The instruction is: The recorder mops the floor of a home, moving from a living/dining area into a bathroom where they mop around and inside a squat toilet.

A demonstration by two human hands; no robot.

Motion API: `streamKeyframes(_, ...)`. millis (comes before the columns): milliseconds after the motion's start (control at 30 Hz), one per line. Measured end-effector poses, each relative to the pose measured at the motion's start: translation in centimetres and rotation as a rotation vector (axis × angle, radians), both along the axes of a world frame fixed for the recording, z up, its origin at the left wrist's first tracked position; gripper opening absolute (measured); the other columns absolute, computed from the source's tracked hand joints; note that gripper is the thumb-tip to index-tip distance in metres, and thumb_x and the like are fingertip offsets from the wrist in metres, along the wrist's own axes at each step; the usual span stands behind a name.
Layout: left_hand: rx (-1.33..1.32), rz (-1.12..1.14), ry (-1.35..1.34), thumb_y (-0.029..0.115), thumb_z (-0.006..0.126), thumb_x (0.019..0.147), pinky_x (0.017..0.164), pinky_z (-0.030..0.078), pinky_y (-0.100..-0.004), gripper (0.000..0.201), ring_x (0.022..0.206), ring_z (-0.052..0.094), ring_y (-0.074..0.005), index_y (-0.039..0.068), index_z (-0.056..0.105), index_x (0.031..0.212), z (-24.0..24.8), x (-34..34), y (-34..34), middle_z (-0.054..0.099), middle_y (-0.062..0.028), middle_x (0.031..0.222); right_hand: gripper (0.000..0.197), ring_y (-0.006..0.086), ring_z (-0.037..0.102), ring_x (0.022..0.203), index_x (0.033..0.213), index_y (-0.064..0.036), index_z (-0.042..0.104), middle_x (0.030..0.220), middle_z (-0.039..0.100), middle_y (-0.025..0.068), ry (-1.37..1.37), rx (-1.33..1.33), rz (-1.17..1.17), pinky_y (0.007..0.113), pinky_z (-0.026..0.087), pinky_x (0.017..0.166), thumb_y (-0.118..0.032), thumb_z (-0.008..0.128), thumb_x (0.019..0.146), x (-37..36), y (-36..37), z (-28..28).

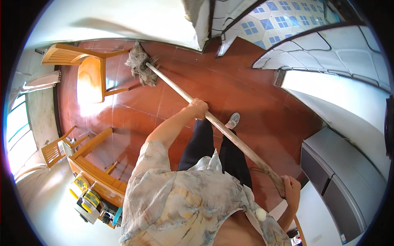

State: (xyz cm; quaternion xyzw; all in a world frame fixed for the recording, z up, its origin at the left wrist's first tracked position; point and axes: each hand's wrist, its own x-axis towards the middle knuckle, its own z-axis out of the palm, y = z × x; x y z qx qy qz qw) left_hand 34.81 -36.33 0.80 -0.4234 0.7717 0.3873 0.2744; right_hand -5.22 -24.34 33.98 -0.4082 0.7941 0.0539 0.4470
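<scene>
"Where's the mop (174,86) from where you stand?"

"Slanting across the person's front, over the red floor (230,78). Its head (137,61), grey and stringy, lies on the tiles ahead and to the left."

"Close to that chair (91,78)?"

"Right by one of its legs. Whether they touch, I can't tell."

"And the hands?"

"Both are closed round the wooden pole (242,145). The left hand (198,109) grips it partway along, arm stretched forward. The right hand (292,188) is wrapped about the end away from the head, by the person's right side."

"What's near that one?"

"The grey fridge (336,180), off to the right, apart from the hand."

"And by the left?"

"Dark trousers (197,143) below it, and a grey shoe (234,119) on the floor beside the pole."

"Anything farther left?"

"Another chair (52,152), near the bright window (20,131)."
</scene>
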Motion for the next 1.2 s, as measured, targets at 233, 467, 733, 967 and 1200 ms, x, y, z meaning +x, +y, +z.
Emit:
streamKeyframes(233, 0.079, -0.163, 0.244, 0.028, 0.068, 0.062, 0.066, 0.054, -0.0448, 0.027, 0.078, 0.069, -0.0325, 0.01, 0.073, 0.081, 4.6, -19.4, 3.3, 0.069, -0.0147, 0.078, 0.031, 0.0105, 0.055, 0.064, 0.099, 0.0013, 0.067, 0.08, 0.064, 0.0062, 0.34, -0.233, -0.23, 0.025, 0.045, 0.061, -0.024, 0.05, 0.094, -19.0, 12.8, 6.2)
streamKeyframes(467, 0.076, -0.296, 0.478, 0.03, 0.068, 0.063, 0.064, 0.054, -0.0425, 0.025, 0.076, 0.068, -0.0319, 0.008, 0.072, 0.075, 10.4, -34.3, 5.3, 0.069, -0.0149, 0.077, 0.035, 0.0089, 0.05, 0.059, 0.104, 0.0005, 0.065, 0.068, 0.057, 0.0025, 0.711, -0.405, -0.326, 0.025, 0.039, 0.05, -0.027, 0.045, 0.099, -23.5, 18.6, 17.1)
streamKeyframes(733, -0.013, -0.384, 0.45, 0.027, 0.068, 0.06, 0.066, 0.051, -0.0393, 0.018, 0.077, 0.068, -0.029, 0.013, 0.071, 0.07, 7.1, -38.2, 3.2, 0.069, -0.0108, 0.074, 0.04, 0.0237, 0.063, 0.068, 0.102, -0.0046, 0.072, 0.077, 0.068, 0.0149, 0.783, -0.268, -0.38, 0.037, 0.051, 0.061, -0.036, 0.048, 0.096, -20.3, 20.4, 11.9)
streamKeyframes(967, -0.067, -0.465, 0.4, 0.024, 0.07, 0.06, 0.069, 0.044, -0.0365, 0.014, 0.077, 0.067, -0.0241, 0.015, 0.071, 0.07, 4.6, -38.6, 2.3, 0.069, -0.0075, 0.074, 0.038, 0.0279, 0.062, 0.062, 0.09, -0.0003, 0.072, 0.078, 0.069, 0.0174, 0.832, -0.312, -0.504, 0.039, 0.049, 0.056, -0.033, 0.054, 0.094, -19.7, 24.0, 7.1)
streamKeyframes(1200, -0.077, -0.576, 0.382, 0.024, 0.07, 0.06, 0.07, 0.044, -0.0364, 0.017, 0.079, 0.067, -0.0225, 0.015, 0.072, 0.074, 2.3, -38.7, 0.7, 0.069, -0.0052, 0.077, 0.034, 0.0096, 0.05, 0.056, 0.099, -0.0001, 0.066, 0.067, 0.057, 0.0027, 0.592, -0.249, -0.86, 0.026, 0.037, 0.044, -0.028, 0.045, 0.099, -17.6, 27.5, 0.9)
